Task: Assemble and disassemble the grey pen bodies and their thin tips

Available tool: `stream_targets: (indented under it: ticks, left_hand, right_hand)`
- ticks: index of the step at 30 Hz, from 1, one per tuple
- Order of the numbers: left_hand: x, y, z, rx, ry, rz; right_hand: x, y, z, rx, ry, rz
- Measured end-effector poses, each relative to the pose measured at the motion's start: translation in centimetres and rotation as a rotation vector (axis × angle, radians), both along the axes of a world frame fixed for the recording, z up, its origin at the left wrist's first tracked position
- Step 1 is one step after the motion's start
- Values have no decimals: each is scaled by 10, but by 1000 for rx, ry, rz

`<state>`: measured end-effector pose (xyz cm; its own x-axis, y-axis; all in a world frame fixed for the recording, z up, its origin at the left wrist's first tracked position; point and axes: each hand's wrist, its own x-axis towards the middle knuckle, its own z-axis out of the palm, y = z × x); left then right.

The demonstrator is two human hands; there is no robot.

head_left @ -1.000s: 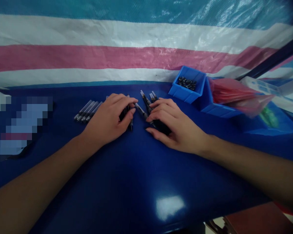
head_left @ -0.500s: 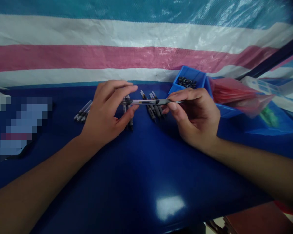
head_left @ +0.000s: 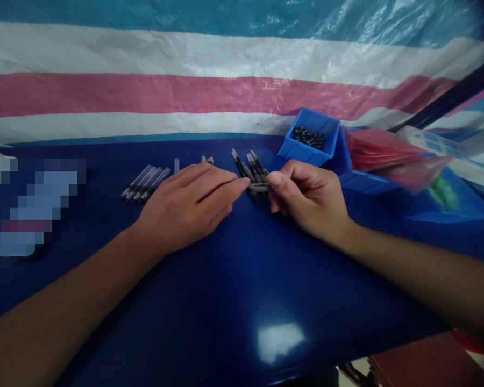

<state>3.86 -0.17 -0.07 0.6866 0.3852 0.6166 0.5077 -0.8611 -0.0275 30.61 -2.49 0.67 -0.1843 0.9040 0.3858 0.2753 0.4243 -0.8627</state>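
Observation:
My left hand [head_left: 193, 204] is closed, its fingers together and curled over a pen [head_left: 258, 187], whose left part it hides. At the pen's other end, the thumb and fingers of my right hand [head_left: 312, 201] pinch it. Only a short grey stretch shows between the hands. Just behind it lie several dark grips with refills [head_left: 250, 166] standing out of them. To the left of my left hand rest several clear tubes with dark ends [head_left: 145, 183]. Another clear tube [head_left: 176, 164] and the tips of two pens [head_left: 207, 159] show behind that hand.
A blue bin [head_left: 308, 156] of small black parts stands at the back right. Beside it, another blue bin [head_left: 367, 181] holds red plastic bags [head_left: 387, 153]. A pixelated object [head_left: 36, 209] lies at the left of the blue table [head_left: 210, 312]. Striped sheeting [head_left: 145, 97] hangs behind.
My left hand has moved right and lower, and its fingers have closed over the pen. My right hand has shifted slightly down and left. Less of the pen shows now.

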Motion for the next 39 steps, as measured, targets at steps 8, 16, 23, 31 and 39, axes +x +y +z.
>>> stream_targets:
  ticks: [8, 16, 23, 31, 39]
  left_hand:
    - [6, 0, 1, 18, 25, -13]
    - [6, -1, -2, -47, -31, 59]
    - [5, 2, -2, -80, -86, 109]
    - [3, 8, -7, -6, -185, 119]
    - [3, 9, -7, 4, -200, 95]
  right_hand:
    - [5, 0, -11, 28, 17, 73]
    - [7, 4, -18, 185, 4, 85]
    - [1, 6, -12, 45, 154, 40]
    - [5, 20, -18, 98, 234, 66]
    - [4, 13, -15, -78, 234, 78]
